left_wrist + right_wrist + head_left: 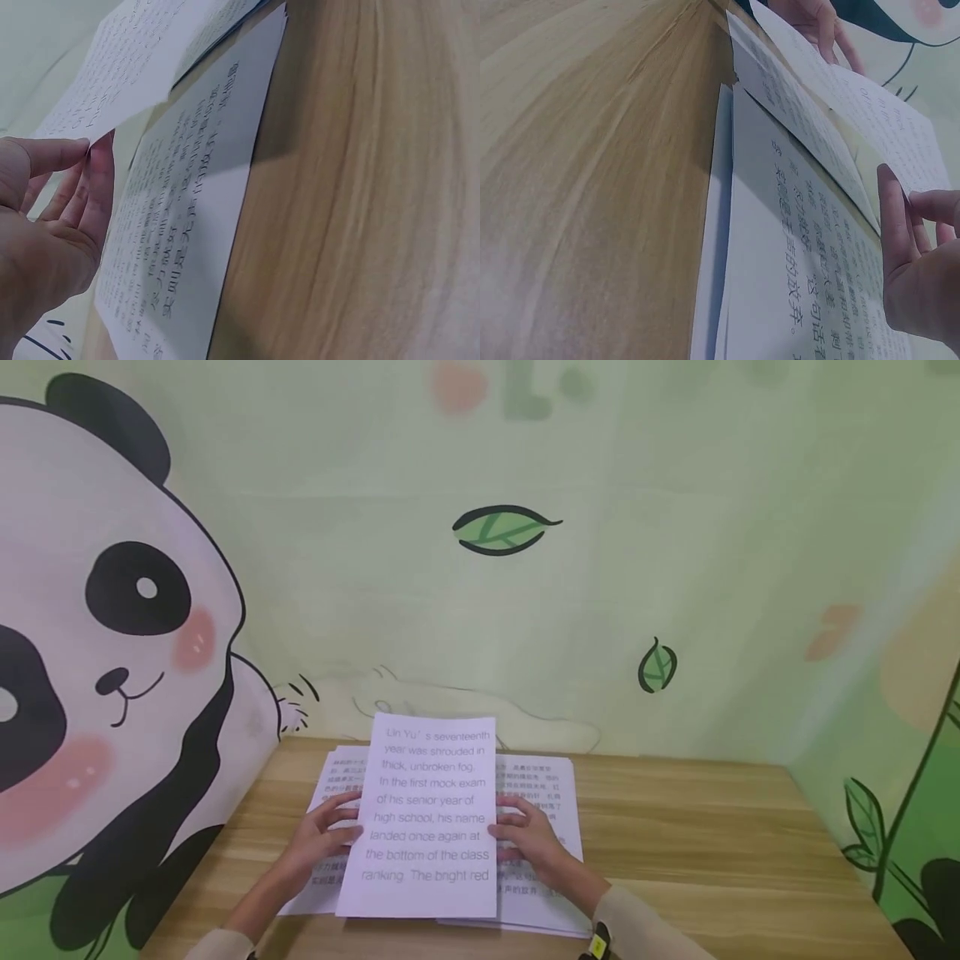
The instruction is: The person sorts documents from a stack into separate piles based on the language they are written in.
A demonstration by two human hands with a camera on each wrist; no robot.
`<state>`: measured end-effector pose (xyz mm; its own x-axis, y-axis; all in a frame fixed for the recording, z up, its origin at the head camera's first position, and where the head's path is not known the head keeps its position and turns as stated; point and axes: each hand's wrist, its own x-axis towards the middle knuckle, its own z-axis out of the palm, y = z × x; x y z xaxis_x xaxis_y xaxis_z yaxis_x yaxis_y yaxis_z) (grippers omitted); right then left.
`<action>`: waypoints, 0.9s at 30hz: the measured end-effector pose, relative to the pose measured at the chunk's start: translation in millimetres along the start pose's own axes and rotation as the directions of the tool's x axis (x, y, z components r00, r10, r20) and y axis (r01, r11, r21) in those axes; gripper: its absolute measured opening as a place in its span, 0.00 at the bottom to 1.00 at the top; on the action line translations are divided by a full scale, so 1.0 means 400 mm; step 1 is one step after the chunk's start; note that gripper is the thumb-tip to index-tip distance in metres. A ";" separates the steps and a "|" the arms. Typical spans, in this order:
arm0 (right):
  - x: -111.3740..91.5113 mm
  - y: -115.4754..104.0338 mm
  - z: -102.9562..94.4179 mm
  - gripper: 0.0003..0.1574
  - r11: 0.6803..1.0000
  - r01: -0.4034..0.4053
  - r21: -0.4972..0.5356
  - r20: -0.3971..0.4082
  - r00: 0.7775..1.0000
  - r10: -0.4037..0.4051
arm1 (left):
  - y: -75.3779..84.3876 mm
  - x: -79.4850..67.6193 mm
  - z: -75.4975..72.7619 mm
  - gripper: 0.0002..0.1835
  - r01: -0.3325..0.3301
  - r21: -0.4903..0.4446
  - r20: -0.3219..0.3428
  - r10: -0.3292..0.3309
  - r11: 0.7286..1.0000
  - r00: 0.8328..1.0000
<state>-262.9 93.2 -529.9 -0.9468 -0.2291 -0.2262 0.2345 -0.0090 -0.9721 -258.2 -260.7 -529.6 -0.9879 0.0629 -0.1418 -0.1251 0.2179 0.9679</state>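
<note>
A white sheet with large English print [427, 818] is held up above the table, tilted toward the head camera. My left hand [318, 843] pinches its left edge between thumb and fingers, as the left wrist view confirms at the sheet's border [124, 75]. On the opposite edge, my right hand [528, 839] pinches the paper in the same way. Beneath the raised sheet lie two piles of paper with Chinese print, a left one [306, 897] and a right one [551, 802]. The raised sheet hides their inner parts.
The papers lie on a wood-grain table [697, 852]. Behind it hangs a pale green backdrop [360, 568] with a cartoon panda [67, 527] at left and drawn leaves. In the right wrist view, several sheet edges of the right pile [718, 225] are slightly misaligned.
</note>
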 end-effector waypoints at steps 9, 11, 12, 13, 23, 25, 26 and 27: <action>-0.001 0.023 -0.013 0.36 1.000 -0.013 0.001 0.006 1.000 0.013 | -0.023 -0.011 0.013 0.34 0.016 -0.016 0.021 -0.016 1.000 1.000; -0.001 0.027 -0.012 0.35 1.000 -0.011 0.003 0.011 1.000 0.011 | -0.029 -0.011 0.012 0.34 0.023 -0.006 0.016 -0.023 1.000 1.000; -0.001 0.029 -0.010 0.35 1.000 -0.010 0.007 0.015 1.000 0.010 | -0.031 -0.011 0.011 0.33 0.026 -0.002 0.013 -0.026 1.000 1.000; -0.001 0.030 -0.008 0.35 1.000 -0.011 0.013 0.020 1.000 0.010 | -0.033 -0.012 0.009 0.33 0.029 0.003 0.006 -0.029 1.000 1.000; 0.027 0.033 0.065 0.37 0.998 -0.016 0.063 0.087 0.996 0.010 | -0.047 -0.021 -0.053 0.29 0.063 0.064 -0.065 -0.059 0.996 0.996; 0.036 0.034 0.085 0.37 0.997 -0.017 0.069 0.088 0.996 0.011 | -0.049 -0.020 -0.067 0.29 0.096 0.069 -0.087 -0.090 0.993 0.992; 0.041 0.034 0.094 0.37 0.997 -0.018 0.073 0.087 0.996 0.011 | -0.051 -0.021 -0.073 0.29 0.108 0.071 -0.097 -0.101 0.992 0.990; 0.045 0.036 0.102 0.36 0.997 -0.020 0.074 0.084 0.996 0.014 | -0.053 -0.021 -0.079 0.29 0.125 0.071 -0.111 -0.117 0.990 0.987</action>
<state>-267.6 49.0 -545.3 -0.9214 -0.3106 -0.2335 0.2690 -0.0761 -0.9601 -250.4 -296.5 -542.3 -0.9705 -0.0713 -0.2302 -0.2410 0.2924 0.9254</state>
